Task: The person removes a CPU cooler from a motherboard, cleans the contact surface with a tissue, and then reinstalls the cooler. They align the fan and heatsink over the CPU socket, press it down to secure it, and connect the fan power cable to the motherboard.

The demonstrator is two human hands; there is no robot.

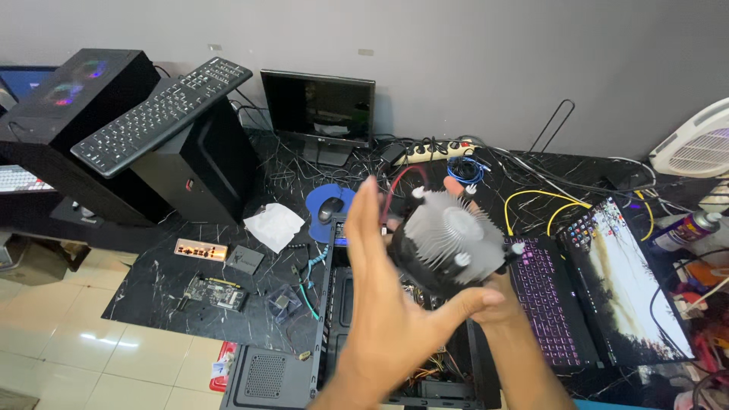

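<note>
Currently, left hand (380,304) is spreading wide, palm and thumb pressing the near side of the round finned cooler (449,241); right hand (497,300) is cupping the cooler from beneath, mostly hidden. Left of the hands, a white paper sheet (273,225) is lying flat; far right, a spray can (687,230) with yellow-and-blue label is lying tilted.

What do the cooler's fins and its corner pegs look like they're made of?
The cooler fins look like bare aluminium: pale silver-grey, matte, thin radial blades. The corner pegs seem white plastic, dull and opaque. Both hands, left and right, hold it.
</note>
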